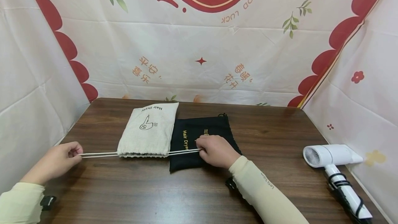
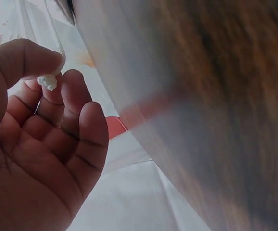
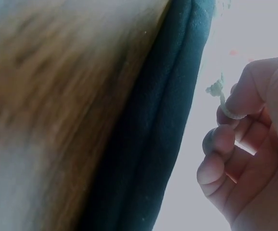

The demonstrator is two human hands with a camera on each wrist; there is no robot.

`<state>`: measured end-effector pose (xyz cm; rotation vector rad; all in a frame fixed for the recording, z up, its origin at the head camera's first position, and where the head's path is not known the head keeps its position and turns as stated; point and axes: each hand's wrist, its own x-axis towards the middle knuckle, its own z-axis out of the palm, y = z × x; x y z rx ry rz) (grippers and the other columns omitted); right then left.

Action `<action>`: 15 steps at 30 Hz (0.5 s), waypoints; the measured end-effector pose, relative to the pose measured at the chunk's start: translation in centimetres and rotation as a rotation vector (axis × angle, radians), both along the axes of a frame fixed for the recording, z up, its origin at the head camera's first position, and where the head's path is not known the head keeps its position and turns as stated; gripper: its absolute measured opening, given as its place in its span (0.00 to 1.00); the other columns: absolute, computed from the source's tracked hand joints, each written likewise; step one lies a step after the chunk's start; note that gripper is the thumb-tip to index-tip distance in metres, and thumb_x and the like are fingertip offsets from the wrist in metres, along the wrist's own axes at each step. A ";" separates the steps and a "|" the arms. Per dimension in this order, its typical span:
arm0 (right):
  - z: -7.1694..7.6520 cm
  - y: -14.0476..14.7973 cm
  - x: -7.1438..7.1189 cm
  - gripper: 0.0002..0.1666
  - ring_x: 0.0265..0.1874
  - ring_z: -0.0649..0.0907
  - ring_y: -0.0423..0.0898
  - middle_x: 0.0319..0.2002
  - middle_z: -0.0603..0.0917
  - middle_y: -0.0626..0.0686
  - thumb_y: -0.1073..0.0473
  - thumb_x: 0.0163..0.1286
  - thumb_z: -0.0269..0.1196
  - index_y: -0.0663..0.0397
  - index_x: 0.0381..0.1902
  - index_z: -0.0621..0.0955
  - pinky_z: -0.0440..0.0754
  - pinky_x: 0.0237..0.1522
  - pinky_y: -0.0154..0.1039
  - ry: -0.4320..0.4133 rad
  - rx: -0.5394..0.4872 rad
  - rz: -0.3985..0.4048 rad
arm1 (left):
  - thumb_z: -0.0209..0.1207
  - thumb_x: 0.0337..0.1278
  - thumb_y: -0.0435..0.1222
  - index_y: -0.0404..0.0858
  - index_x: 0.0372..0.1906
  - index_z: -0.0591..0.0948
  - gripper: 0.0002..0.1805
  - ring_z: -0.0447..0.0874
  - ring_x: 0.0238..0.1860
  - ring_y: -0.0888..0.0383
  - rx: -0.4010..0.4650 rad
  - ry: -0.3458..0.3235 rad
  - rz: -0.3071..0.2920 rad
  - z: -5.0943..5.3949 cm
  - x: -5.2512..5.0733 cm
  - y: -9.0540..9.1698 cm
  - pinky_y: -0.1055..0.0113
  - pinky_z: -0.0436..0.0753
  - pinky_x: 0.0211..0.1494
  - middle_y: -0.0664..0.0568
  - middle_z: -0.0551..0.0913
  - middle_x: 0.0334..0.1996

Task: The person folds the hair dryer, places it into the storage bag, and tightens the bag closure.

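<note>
A white cloth drawstring bag [image 1: 149,132] printed "Hair Dryer" lies on the table, its gathered mouth toward me. White drawstrings run out taut from both sides of that mouth. My left hand [image 1: 60,160] pinches the left drawstring [image 1: 99,155]; in the left wrist view its knotted end [image 2: 47,82] sits between thumb and fingers. On the other side my right hand [image 1: 219,150] pinches the right drawstring [image 1: 185,152], above a black drawstring bag [image 1: 186,161]. The right wrist view shows a knot [image 3: 216,88] poking out past the fingers. What the white bag holds is hidden.
A white hair dryer [image 1: 329,155], its black cord wound round the handle, lies at the table's right edge. The black bag lies partly beside and under the white one. Printed cloth walls [image 1: 199,44] enclose the wooden table [image 1: 264,130] at the back and sides.
</note>
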<state>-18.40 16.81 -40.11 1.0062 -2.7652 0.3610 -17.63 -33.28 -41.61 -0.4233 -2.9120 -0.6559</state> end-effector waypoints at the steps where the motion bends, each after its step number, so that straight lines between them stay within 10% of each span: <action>1: 0.0 0.1 0.0 0.17 0.20 0.68 0.36 0.23 0.71 0.38 0.66 0.59 0.60 0.39 0.21 0.69 0.67 0.24 0.32 0.002 0.000 0.000 | 0.64 0.49 0.28 0.41 0.27 0.75 0.08 0.66 0.23 0.69 0.005 0.006 0.001 0.0 0.0 0.0 0.68 0.67 0.27 0.58 0.73 0.22; 15: 0.0 0.8 -0.2 0.17 0.20 0.65 0.37 0.21 0.65 0.39 0.67 0.58 0.59 0.39 0.21 0.68 0.64 0.24 0.33 0.026 -0.016 0.008 | 0.64 0.49 0.29 0.39 0.28 0.77 0.06 0.67 0.24 0.70 -0.003 0.013 0.005 0.0 -0.3 -0.5 0.68 0.69 0.28 0.58 0.75 0.23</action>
